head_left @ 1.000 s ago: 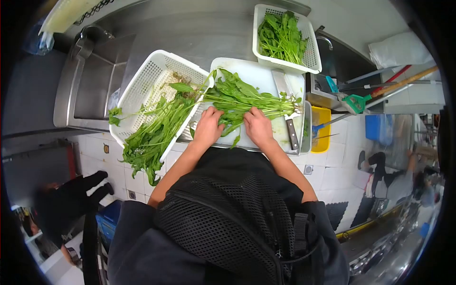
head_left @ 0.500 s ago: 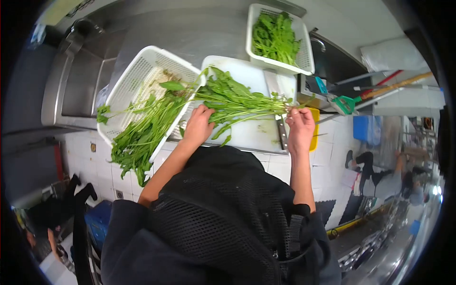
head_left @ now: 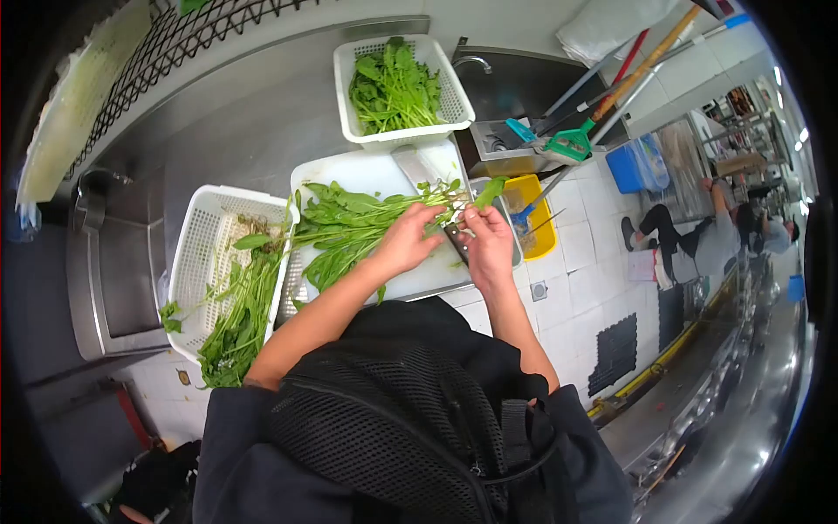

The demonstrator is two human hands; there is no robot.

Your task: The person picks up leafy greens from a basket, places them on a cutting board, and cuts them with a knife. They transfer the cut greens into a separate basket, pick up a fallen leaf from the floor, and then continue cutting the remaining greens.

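Note:
A bunch of leafy greens (head_left: 349,212) lies across the white cutting board (head_left: 417,281), its stem ends toward the right. My left hand (head_left: 408,239) rests over the stems near those ends, thumb and fingers apart. Close beside it, my right hand (head_left: 489,244) pinches a stalk of greens at the stem ends, and one leaf (head_left: 491,192) sticks up past the fingers. Under the stems lies a knife (head_left: 414,164), blade toward the back. Its dark handle (head_left: 456,243) shows between my hands, partly hidden.
A white basket (head_left: 185,262) with more greens hanging over its front edge stands left of the board. Another white basket (head_left: 349,122) of greens is behind. To the right are a yellow bin (head_left: 543,236), a green-headed tool (head_left: 569,142) and poles. A sink (head_left: 131,253) is far left.
My left hand has moved right along the stems, from the middle of the bunch to beside my right hand. The head view has turned, shifting the scene.

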